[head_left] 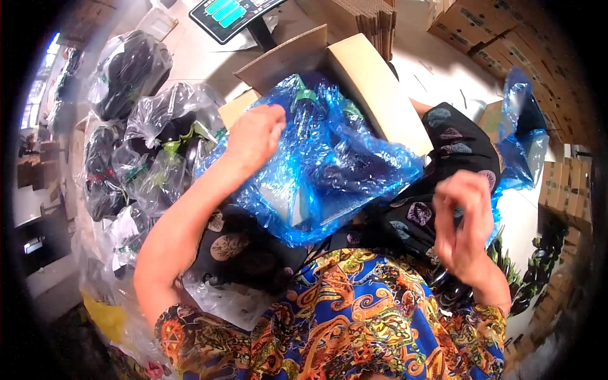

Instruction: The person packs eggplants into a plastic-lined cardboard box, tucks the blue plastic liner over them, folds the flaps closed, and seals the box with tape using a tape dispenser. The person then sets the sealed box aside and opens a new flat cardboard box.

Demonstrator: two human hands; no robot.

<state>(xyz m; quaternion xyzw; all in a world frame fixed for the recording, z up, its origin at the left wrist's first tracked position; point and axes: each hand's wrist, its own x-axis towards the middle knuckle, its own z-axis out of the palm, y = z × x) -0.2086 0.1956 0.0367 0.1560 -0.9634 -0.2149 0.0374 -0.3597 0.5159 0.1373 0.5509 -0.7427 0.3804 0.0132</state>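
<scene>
A cardboard box (380, 95) lined with a blue plastic bag (272, 218) stands between my knees. Dark, glossy eggplants (354, 161) show through the plastic, with some green near the top of the bag. At the bag's left edge, my left hand (256, 134) is closed in a fist on the plastic; its fingertips are partly hidden. My right hand (465, 225) is raised over my right thigh, apart from the box. Its fingers are loosely curled with a gap showing between them, slightly blurred, and I see nothing held.
Clear bags of dark eggplants (130, 73) are piled on the left. Loose eggplants with green stems (535, 269) lie at the right. A scale with a lit display (228, 12) stands behind the box. Folded cardboard (361, 19) and stacked cartons (519, 50) are farther back. More blue plastic (522, 136) hangs at right.
</scene>
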